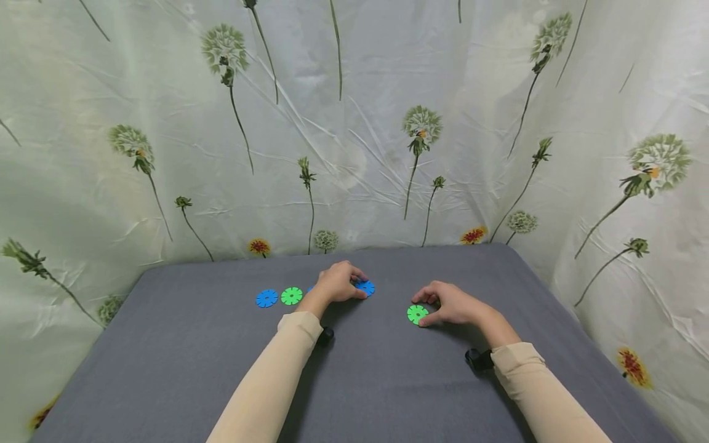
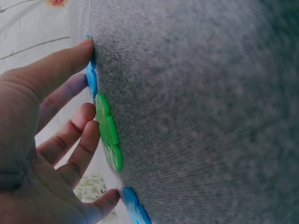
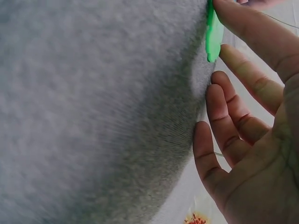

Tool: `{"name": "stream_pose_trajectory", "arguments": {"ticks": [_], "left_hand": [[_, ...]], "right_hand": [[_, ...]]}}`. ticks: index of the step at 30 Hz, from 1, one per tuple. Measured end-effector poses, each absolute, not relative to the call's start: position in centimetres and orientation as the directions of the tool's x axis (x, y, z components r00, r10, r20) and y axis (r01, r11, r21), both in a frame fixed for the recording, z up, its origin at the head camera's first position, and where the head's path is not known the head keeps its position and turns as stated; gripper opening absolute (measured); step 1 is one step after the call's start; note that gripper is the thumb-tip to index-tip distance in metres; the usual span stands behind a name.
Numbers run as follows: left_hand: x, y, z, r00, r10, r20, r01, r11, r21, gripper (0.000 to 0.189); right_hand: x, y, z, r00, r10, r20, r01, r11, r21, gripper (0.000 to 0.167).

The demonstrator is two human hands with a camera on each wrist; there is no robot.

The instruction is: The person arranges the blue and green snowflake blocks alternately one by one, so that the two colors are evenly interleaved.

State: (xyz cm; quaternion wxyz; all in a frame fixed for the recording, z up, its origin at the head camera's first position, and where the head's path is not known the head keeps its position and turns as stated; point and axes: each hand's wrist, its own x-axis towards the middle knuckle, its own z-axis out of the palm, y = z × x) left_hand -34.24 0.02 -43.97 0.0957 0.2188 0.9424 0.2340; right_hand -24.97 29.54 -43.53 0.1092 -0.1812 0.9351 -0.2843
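Note:
My left hand (image 1: pixel 335 283) pinches a blue notched plastic disc (image 1: pixel 367 287) lying on the grey cloth, thumb on the near edge and a finger on the far one. In the left wrist view a green notched disc (image 2: pixel 108 133) lies beside that blue disc, under the other fingers; the head view hides it behind the hand. A further blue disc (image 2: pixel 135 207) is near the little finger. On the right, my right hand (image 1: pixel 454 306) holds another green notched disc (image 1: pixel 417 314) by its edges between thumb and finger. Its remaining fingers rest at the cloth.
At the left end of the row lie a blue disc (image 1: pixel 266 298) and a green disc (image 1: pixel 292 296). Grey cloth (image 1: pixel 166 369) covers the table. A pale curtain (image 1: pixel 354 135) printed with dandelions stands behind it and along both sides.

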Motion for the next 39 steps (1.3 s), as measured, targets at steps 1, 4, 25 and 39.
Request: {"name": "stream_pose_trajectory", "arguments": {"ticks": [1,4,25,39], "left_hand": [[-34.21,0.02,-43.94,-0.887,0.454,-0.079,0.364,0.795,0.484,0.039],[-34.22,0.09,-43.94,-0.892,0.445,-0.079,0.355,0.799,0.486,0.039],[-34.11,0.18,-44.03,-0.9,0.428,-0.082,0.329,0.792,0.514,0.038],[-34.2,-0.03,-44.5,-0.905,0.418,-0.075,0.317,0.782,0.536,0.036]], "right_hand": [[-24.89,29.54,-43.59,-0.913,-0.396,-0.097,-0.274,0.773,-0.573,0.044],[-24.71,29.51,-43.75,-0.919,-0.384,-0.088,-0.265,0.767,-0.584,0.042],[-24.51,29.39,-43.98,-0.911,-0.405,-0.079,-0.255,0.702,-0.665,0.039],[-24.48,29.23,-44.08,-0.894,-0.44,-0.087,-0.286,0.708,-0.646,0.045]]}}
